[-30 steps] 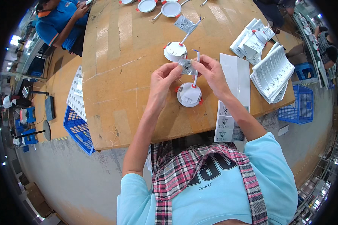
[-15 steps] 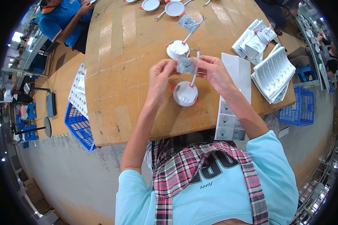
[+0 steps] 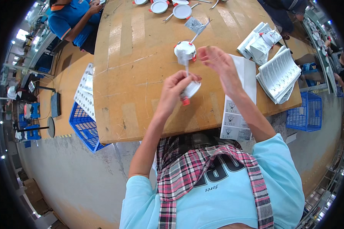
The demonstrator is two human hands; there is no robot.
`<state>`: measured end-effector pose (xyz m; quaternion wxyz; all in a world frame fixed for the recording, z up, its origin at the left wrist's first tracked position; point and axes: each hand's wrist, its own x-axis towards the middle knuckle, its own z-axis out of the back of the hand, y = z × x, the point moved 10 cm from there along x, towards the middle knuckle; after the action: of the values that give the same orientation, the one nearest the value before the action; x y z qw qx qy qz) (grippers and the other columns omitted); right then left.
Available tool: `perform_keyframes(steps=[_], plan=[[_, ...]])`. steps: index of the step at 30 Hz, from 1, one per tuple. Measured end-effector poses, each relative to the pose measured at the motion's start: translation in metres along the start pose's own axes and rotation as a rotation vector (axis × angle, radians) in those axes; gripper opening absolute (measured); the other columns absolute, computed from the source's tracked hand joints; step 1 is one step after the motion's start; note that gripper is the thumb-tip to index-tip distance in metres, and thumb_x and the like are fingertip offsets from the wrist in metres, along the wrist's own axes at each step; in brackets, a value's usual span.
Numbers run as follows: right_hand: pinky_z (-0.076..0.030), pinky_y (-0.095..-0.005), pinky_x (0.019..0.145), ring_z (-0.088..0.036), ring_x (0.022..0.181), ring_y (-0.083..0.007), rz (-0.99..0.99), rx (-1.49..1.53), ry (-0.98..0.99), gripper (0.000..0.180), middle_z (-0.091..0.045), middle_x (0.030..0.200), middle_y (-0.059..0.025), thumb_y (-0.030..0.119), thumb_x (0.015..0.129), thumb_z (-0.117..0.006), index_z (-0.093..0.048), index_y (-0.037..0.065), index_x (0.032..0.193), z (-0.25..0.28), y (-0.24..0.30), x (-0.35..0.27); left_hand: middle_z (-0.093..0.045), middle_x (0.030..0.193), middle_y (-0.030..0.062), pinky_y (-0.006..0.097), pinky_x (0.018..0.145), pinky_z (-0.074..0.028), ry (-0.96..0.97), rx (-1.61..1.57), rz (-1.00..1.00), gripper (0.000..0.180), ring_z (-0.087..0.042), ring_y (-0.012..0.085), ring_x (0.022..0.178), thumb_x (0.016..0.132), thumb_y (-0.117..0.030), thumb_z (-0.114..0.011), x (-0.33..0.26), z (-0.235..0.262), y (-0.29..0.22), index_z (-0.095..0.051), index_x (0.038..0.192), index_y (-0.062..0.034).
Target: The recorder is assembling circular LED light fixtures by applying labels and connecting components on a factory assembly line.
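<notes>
L hand (image 3: 176, 89) on lamp (image 3: 192, 89), R hand (image 3: 219, 70) off it

Far L, a co-worker (image 3: 70, 23) in blue is by the table (image 3: 130, 91). Nearer you, a white perforated sheet (image 3: 84, 91) is at the blue basket (image 3: 84, 128). Mid-table, your L hand is clamped on the white lamp, tilted; can't tell if on rim or cable (blurred). Just beyond it: 2nd lamp (image 3: 184, 49) w/ label (image 3: 194, 25) on its cable. Your R hand's fingers are loosely apart, near the 2nd lamp. Then label strip (image 3: 235, 114), partly under your R forearm; stacked label sheets (image 3: 278, 76) beside it; far R, blue crate (image 3: 305, 110) on floor.
</notes>
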<state>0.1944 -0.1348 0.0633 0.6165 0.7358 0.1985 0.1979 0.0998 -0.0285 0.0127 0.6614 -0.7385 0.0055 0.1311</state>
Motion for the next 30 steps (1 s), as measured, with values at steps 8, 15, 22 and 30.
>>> perform_keyframes(steps=[8, 15, 22, 30], plan=[[-0.043, -0.0295, 0.093, -0.057, 0.1, -0.0129, 0.035, -0.071, 0.224, 0.04, -0.063, 0.107, -0.0081, 0.034, 0.098, -0.046, -0.062, -0.001, 0.11, -0.012, 0.026, 0.009, -0.052, 0.071, 0.0045, 0.052, 0.101, -0.036, 0.601, -1.178, -0.027, 0.022, -0.057, 0.0311, 0.094, 0.094, -0.021, -0.043, -0.036, -0.032, -0.012, -0.048, 0.074, -0.0151], [-0.045, -0.0231, 0.076, -0.059, 0.083, -0.0072, -0.12, -0.152, 0.491, 0.029, -0.066, 0.088, -0.003, 0.024, 0.087, -0.064, -0.067, -0.001, 0.101, -0.05, 0.009, -0.006, -0.055, 0.065, 0.0067, 0.053, 0.102, -0.036, 0.703, -1.221, -0.049, 0.02, -0.058, 0.0293, 0.089, 0.09, -0.018, -0.048, -0.048, -0.036, -0.014, -0.048, 0.07, -0.0142], [-0.046, -0.0222, 0.067, -0.058, 0.073, -0.007, -0.057, -0.235, 0.437, 0.023, -0.066, 0.08, -0.0028, 0.016, 0.085, -0.064, -0.068, -0.003, 0.096, -0.042, -0.001, -0.003, -0.065, 0.094, 0.0175, 0.042, 0.096, -0.044, 0.47, -0.664, 0.01, 0.024, -0.06, 0.0306, 0.102, 0.088, -0.026, -0.055, -0.034, -0.01, 0.003, -0.058, 0.093, -0.0021], [-0.049, -0.0244, 0.072, -0.061, 0.079, -0.0103, 0.009, -0.508, 0.298, 0.02, -0.066, 0.084, -0.0057, 0.011, 0.088, -0.059, -0.065, -0.005, 0.098, -0.039, 0.016, 0.003, -0.065, 0.092, 0.0098, 0.03, 0.084, -0.049, -0.019, 0.099, -0.246, 0.026, -0.061, 0.0144, 0.094, 0.087, -0.024, -0.064, -0.002, 0.029, -0.033, -0.059, 0.097, -0.0003]])
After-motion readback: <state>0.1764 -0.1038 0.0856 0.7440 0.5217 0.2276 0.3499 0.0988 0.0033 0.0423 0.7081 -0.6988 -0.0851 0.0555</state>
